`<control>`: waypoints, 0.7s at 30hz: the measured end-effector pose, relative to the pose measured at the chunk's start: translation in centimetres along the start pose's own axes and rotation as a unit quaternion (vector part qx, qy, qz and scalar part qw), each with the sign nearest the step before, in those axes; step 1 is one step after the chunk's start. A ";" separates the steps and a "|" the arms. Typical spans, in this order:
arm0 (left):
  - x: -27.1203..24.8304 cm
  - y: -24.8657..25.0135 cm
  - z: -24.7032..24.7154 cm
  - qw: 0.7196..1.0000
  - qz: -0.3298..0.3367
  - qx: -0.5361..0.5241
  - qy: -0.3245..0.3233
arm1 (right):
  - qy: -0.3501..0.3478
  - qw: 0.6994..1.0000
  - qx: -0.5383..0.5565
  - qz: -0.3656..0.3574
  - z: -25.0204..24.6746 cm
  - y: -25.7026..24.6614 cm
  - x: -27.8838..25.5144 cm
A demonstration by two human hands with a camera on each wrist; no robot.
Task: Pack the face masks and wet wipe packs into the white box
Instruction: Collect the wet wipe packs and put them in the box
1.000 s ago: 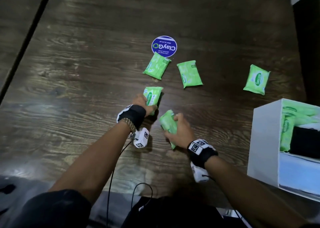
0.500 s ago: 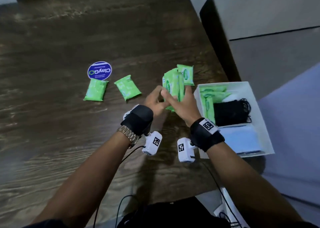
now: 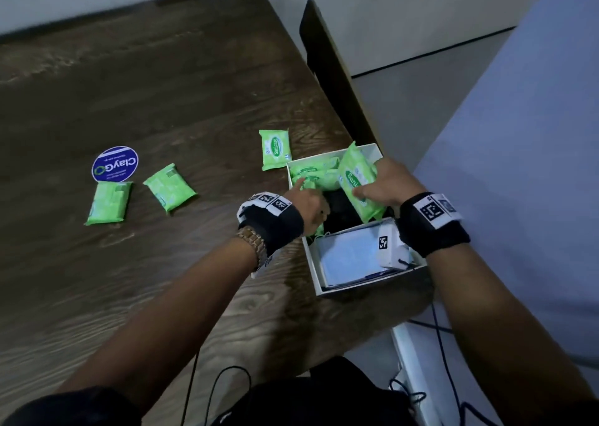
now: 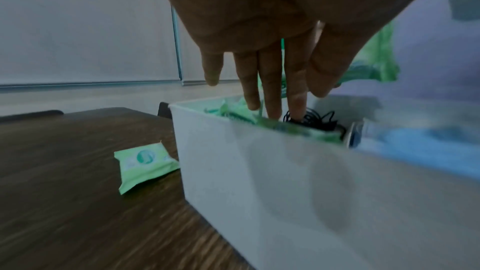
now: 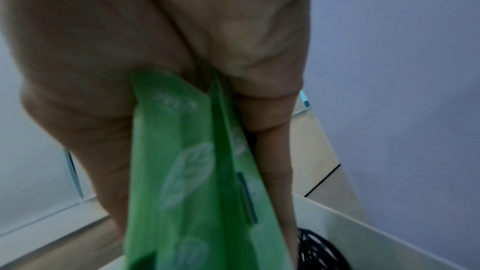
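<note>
The white box (image 3: pixel 310 263) stands at the table's right edge. Inside are green wet wipe packs (image 3: pixel 311 172) at the far end, black face masks (image 3: pixel 340 213) in the middle and blue face masks (image 3: pixel 350 257) nearest me. My right hand (image 3: pixel 389 182) grips a green wet wipe pack (image 3: pixel 355 179) tilted over the box; the right wrist view shows this pack (image 5: pixel 194 171) between thumb and fingers. My left hand (image 3: pixel 308 195) reaches into the box with straight fingers (image 4: pixel 270 93), which touch the packs and black masks (image 4: pixel 311 119).
Three more green packs lie on the wooden table: one (image 3: pixel 275 148) just beyond the box's far left corner, two (image 3: pixel 169 187) (image 3: pixel 108 202) further left below a round blue sticker (image 3: pixel 115 164). A dark chair back (image 3: pixel 334 69) stands beyond the table's right edge.
Both hands lifted packs from the table and carried them right to the box. The left hand no longer holds one and has gone into the box. The head view swung right.
</note>
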State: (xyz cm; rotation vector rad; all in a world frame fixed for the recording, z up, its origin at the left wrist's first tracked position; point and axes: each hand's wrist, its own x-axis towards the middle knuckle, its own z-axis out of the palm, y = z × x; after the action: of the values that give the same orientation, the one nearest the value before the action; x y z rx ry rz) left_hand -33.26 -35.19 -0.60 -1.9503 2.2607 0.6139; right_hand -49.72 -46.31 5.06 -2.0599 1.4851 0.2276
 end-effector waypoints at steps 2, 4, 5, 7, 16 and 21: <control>0.3 -0.2 1.5 0.998 -0.031 0.050 -0.006 | -0.026 0.999 -0.029 -0.003 0.7 -0.1 0.1; 0.4 -0.4 2.5 0.995 -0.088 0.036 0.011 | -0.054 0.997 -0.049 -0.009 1.6 -0.6 0.5; 0.3 -0.4 2.8 0.994 -0.110 0.019 0.011 | -0.065 0.996 -0.056 -0.014 2.1 -1.1 0.7; 0.2 -0.4 3.1 0.992 -0.121 -0.012 0.012 | -0.078 0.994 -0.069 -0.023 3.1 -1.9 1.3; -0.6 -0.8 4.0 0.990 -0.108 -0.059 0.067 | -0.044 0.997 -0.059 -0.010 4.9 -4.7 3.0; -0.5 -0.4 4.1 0.987 -0.118 -0.086 0.069 | -0.006 1.000 -0.020 0.004 6.9 -4.8 2.7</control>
State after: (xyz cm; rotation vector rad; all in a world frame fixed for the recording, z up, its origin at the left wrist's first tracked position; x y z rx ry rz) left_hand -33.54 -33.31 -4.27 -2.3681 2.0625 0.6844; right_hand -43.00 -43.78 -0.08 -2.0805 1.4921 0.2737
